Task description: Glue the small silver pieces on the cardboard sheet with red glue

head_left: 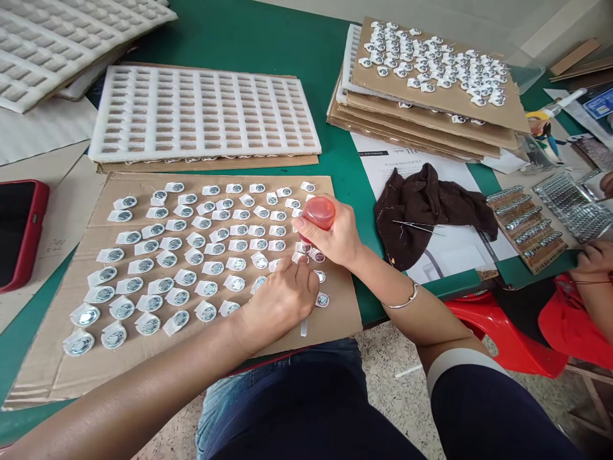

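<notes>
My right hand (338,233) is wrapped round a red squeeze bottle (318,214), tip pointing down at the small parts on the cardboard sheet (335,319). Just below the tip, my left hand (285,294) has its fingers closed by a silver disc; what they pinch, if anything, is hidden. Rows of round silver discs (148,323) with white tabs lie across the sheet, the nearest ones partly covered by my hands. A narrow grey strip (304,327) shows by the sheet's front edge.
Behind the sheet lies a white foam grid tray (205,115) on cardboard. Stacked cardboard (440,96) at the back right carries more discs. A brown cloth (426,204) with tweezers (419,225) lies right. A red phone (22,233) is left; another person's hand (594,262) is far right.
</notes>
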`<action>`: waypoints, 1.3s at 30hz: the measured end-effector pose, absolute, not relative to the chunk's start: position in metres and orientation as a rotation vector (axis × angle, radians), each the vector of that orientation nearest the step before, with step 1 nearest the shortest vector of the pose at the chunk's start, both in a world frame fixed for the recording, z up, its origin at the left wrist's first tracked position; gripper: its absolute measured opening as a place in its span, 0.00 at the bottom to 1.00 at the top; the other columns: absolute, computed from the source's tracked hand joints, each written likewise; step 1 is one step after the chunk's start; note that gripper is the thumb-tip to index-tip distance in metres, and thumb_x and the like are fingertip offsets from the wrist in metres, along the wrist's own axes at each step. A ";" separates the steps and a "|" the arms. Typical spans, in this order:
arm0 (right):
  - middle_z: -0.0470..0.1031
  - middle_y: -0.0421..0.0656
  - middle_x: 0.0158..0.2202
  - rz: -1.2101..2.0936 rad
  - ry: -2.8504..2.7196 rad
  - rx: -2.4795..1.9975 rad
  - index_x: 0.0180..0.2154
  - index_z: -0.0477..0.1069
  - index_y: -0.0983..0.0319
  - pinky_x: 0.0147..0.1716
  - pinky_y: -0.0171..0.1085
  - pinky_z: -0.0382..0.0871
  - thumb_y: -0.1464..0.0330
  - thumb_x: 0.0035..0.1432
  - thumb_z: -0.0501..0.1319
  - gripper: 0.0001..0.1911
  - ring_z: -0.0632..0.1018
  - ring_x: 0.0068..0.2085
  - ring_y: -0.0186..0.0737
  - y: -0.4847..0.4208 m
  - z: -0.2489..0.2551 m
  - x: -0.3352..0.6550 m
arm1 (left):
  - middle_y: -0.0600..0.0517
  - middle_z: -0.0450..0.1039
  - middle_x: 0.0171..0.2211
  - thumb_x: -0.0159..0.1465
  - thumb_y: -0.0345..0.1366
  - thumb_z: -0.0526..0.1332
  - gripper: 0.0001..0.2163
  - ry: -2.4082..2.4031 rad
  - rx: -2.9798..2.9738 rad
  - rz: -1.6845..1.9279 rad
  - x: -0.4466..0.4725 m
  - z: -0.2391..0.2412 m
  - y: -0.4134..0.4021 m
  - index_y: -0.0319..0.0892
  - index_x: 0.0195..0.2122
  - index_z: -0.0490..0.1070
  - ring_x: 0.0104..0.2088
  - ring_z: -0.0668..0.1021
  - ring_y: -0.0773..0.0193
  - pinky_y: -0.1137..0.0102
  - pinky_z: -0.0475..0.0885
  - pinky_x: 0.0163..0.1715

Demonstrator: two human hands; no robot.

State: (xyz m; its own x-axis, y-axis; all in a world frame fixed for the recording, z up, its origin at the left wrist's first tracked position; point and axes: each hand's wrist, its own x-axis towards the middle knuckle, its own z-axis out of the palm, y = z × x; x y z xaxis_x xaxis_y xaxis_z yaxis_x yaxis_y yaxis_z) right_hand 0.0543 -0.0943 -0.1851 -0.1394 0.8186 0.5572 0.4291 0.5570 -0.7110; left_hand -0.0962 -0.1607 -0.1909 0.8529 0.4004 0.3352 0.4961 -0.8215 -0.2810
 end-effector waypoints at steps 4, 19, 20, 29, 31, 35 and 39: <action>0.73 0.39 0.27 0.482 -1.755 -1.054 0.32 0.67 0.59 0.30 0.38 0.71 0.54 0.50 0.63 0.16 0.72 0.28 0.35 -0.094 -0.186 0.054 | 0.38 0.72 0.31 0.60 0.17 0.46 0.10 -0.684 -2.707 -0.400 -0.096 -0.191 -0.161 0.32 0.34 0.64 0.30 0.75 0.54 0.62 0.70 0.29; 0.73 0.39 0.29 0.476 -1.719 -1.040 0.32 0.67 0.59 0.31 0.38 0.72 0.54 0.50 0.63 0.16 0.73 0.29 0.35 -0.092 -0.187 0.054 | 0.39 0.72 0.30 0.61 0.19 0.48 0.08 -0.670 -2.682 -0.373 -0.097 -0.191 -0.161 0.32 0.34 0.64 0.29 0.74 0.56 0.63 0.69 0.29; 0.73 0.39 0.29 0.477 -1.716 -1.035 0.32 0.67 0.59 0.31 0.38 0.72 0.55 0.51 0.63 0.15 0.74 0.29 0.35 -0.092 -0.187 0.054 | 0.40 0.72 0.30 0.61 0.19 0.48 0.08 -0.671 -2.687 -0.378 -0.097 -0.191 -0.161 0.32 0.34 0.65 0.28 0.74 0.57 0.63 0.69 0.29; 0.73 0.39 0.28 0.490 -1.707 -1.052 0.30 0.66 0.60 0.31 0.38 0.72 0.56 0.51 0.64 0.14 0.74 0.29 0.35 -0.091 -0.185 0.056 | 0.43 0.70 0.27 0.60 0.18 0.48 0.08 -0.660 -2.653 -0.353 -0.096 -0.189 -0.159 0.34 0.32 0.63 0.26 0.73 0.57 0.65 0.68 0.27; 0.73 0.40 0.28 0.502 -1.716 -1.077 0.31 0.66 0.60 0.32 0.38 0.72 0.56 0.51 0.63 0.15 0.74 0.29 0.36 -0.091 -0.185 0.057 | 0.44 0.70 0.26 0.60 0.19 0.48 0.08 -0.669 -2.665 -0.349 -0.096 -0.188 -0.158 0.34 0.32 0.63 0.26 0.72 0.58 0.65 0.68 0.27; 0.73 0.42 0.31 0.538 -1.747 -1.120 0.32 0.66 0.60 0.34 0.39 0.73 0.54 0.52 0.62 0.16 0.75 0.32 0.38 -0.091 -0.185 0.059 | 0.43 0.70 0.26 0.59 0.18 0.50 0.08 -0.689 -2.716 -0.328 -0.098 -0.186 -0.157 0.33 0.32 0.65 0.27 0.72 0.57 0.65 0.68 0.27; 0.73 0.40 0.29 0.478 -1.758 -1.124 0.32 0.66 0.60 0.33 0.38 0.72 0.54 0.53 0.61 0.16 0.75 0.31 0.36 -0.090 -0.184 0.060 | 0.43 0.69 0.26 0.59 0.17 0.50 0.08 -0.699 -2.750 -0.317 -0.098 -0.184 -0.157 0.32 0.32 0.66 0.26 0.72 0.56 0.65 0.68 0.26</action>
